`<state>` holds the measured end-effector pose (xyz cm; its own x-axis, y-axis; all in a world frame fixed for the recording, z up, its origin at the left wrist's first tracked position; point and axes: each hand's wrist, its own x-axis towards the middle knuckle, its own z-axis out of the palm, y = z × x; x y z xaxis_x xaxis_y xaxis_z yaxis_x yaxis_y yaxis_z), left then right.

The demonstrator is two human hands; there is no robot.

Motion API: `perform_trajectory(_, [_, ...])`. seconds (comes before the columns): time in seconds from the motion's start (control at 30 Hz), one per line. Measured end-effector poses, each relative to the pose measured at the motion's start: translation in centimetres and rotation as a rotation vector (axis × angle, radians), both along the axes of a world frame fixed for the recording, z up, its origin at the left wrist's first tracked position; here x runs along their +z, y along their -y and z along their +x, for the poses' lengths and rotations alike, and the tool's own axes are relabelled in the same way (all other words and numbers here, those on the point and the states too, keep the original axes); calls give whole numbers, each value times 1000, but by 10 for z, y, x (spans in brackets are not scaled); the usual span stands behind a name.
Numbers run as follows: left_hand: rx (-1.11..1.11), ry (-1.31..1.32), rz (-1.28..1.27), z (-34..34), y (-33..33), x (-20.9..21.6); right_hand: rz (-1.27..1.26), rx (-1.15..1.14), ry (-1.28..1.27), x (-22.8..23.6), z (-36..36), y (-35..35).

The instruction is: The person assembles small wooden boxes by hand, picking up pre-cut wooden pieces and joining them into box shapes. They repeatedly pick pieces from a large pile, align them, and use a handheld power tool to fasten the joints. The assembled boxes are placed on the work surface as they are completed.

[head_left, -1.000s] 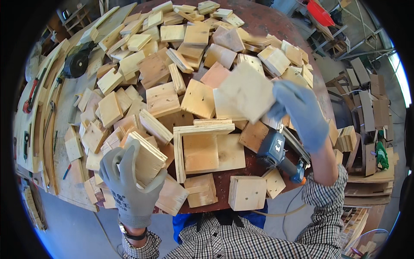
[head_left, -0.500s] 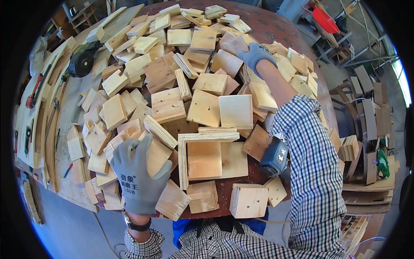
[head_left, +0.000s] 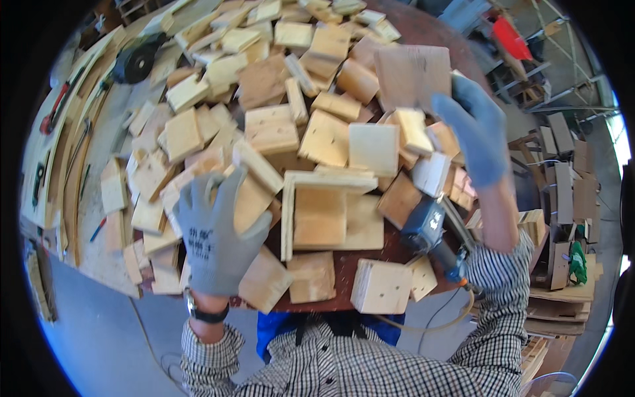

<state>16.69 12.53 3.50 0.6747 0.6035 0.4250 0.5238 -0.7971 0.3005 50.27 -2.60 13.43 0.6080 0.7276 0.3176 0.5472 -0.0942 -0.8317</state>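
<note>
My right hand (head_left: 475, 129), in a grey glove, is raised at the right of the pile and closed on the edge of a square wooden board (head_left: 411, 76). The board is tilted up above the other pieces. My left hand (head_left: 218, 231), gloved too, rests on the near left of the pile with fingers and thumb apart. A pale wood block (head_left: 250, 204) shows between its thumb and forefinger. In front of me, plywood strips form an L-shaped corner (head_left: 288, 215) beside a flat square piece (head_left: 320, 215). A blue air nailer (head_left: 423, 225) lies to the right of it.
Many loose plywood blocks (head_left: 271, 129) cover the dark red table (head_left: 433, 20). Tan hose (head_left: 456, 311) loops off the near edge from the nailer. At left lie a black round-bodied power tool (head_left: 137, 59) and long boards (head_left: 79, 178). Stacked wood (head_left: 562, 308) stands at right.
My right hand has come back from the far right of the pile toward me, lifting the square board. My left hand stays almost in place. More of the nailer and hose now shows.
</note>
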Motion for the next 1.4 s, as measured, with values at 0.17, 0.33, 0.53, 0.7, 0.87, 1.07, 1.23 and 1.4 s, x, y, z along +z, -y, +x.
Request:
perform_trajectory(0.17, [-1,-12,-27,-2,-2,2,-177,272,1073,-7,-109,52])
perform_trajectory(0.33, [-8,-27,14,2,-1,1,-393,341,1305,-62,-149,57])
perform_trajectory(0.53, [-25,-34,13,-2,-4,-3,-564,525,1146,-86,-155,63])
perform_trajectory(0.7, [-43,-68,33,-1,-5,-2,-563,393,860,-85,-147,72])
perform_trajectory(0.87, [-42,-40,7,1,-3,1,-790,250,538,-79,-147,68])
perform_trajectory(1.07, [-62,-58,31,3,-6,-3,-657,265,580,-112,-146,69])
perform_trajectory(1.23, [-64,-82,68,5,-6,-3,-557,206,699,-111,-152,66])
perform_trajectory(1.4, [-64,-86,45,4,-3,2,-537,247,957,-108,-161,65])
